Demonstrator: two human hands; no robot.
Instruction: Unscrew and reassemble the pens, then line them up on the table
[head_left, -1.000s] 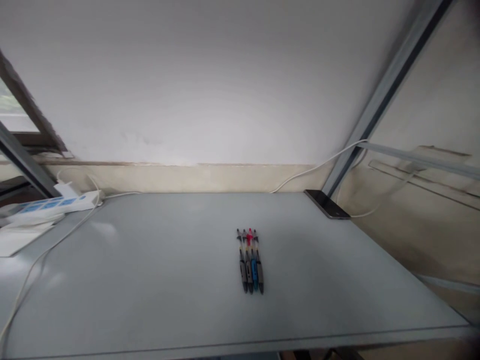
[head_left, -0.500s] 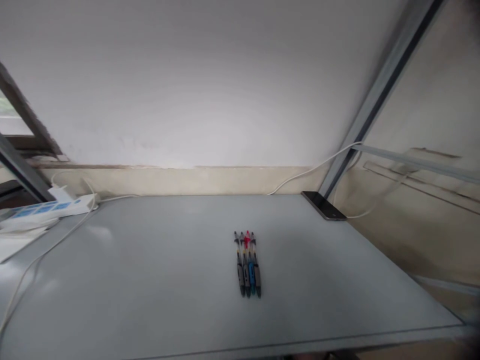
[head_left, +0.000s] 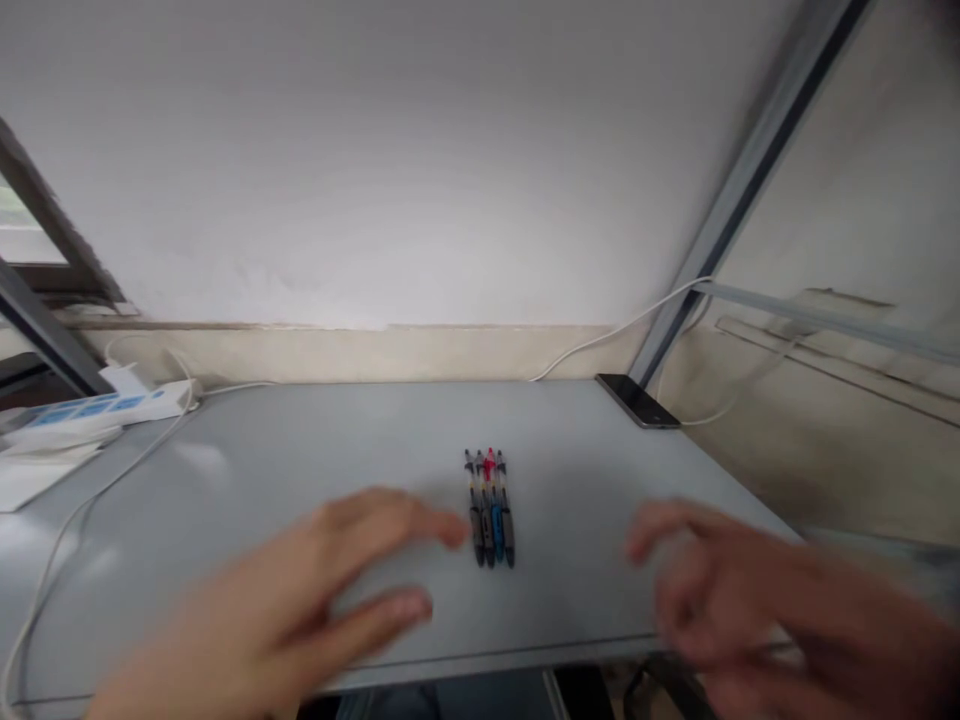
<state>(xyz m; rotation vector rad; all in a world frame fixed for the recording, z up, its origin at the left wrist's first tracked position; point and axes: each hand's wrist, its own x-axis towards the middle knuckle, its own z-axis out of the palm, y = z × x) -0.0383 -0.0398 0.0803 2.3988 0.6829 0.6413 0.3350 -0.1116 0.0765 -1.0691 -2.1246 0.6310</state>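
Several pens [head_left: 491,515] lie side by side on the grey table [head_left: 315,440]; one has a blue grip and one a red clip, and the others are grey and black. My left hand [head_left: 330,580] is just left of them, its thumb and fingers apart and nothing between them. The index fingertip comes close to the leftmost pen; whether it touches, I cannot tell. Over the right front edge of the table is my right hand [head_left: 735,580], blurred by motion, with its fingers curved and spread. It appears to hold nothing and is apart from the pens.
At the far right corner lies a black phone [head_left: 637,402] beside a white cable. A white power strip [head_left: 112,405] with blue sockets sits at the left, its cord running along the left side. Metal posts [head_left: 712,230] rise at both sides, and a wall stands behind.
Both hands have come into view from the near side, the left one reaching close to the pens. The view has shifted slightly. The pens lie in the same row.
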